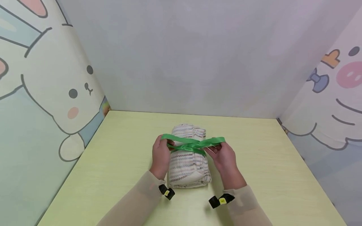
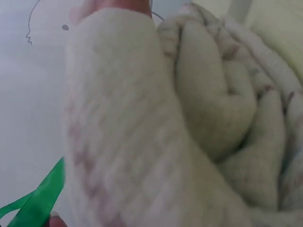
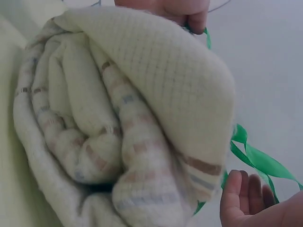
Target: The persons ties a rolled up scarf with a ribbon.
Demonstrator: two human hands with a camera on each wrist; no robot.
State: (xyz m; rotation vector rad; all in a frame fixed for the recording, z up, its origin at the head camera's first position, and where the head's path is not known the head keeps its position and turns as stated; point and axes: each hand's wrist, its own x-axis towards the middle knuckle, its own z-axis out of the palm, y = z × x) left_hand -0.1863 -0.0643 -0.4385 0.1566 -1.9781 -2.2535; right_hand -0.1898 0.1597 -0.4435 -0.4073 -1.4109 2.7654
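A rolled, folded cloth, cream with coloured striped bands, lies on the table with a green ribbon tied across its upper half. Ribbon lengths spread to both sides from a crossing at the middle. On the left side, my left hand pinches one length between thumb and fingers. My right hand grips the other length at the right. From the right wrist view, the cloth's layered end shows, with my right hand beside it at the ribbon. The left wrist view is mostly filled by the cloth.
The pale yellow table extends around the cloth. A plain grey wall stands behind, with cartoon-printed panels at the left and right sides.
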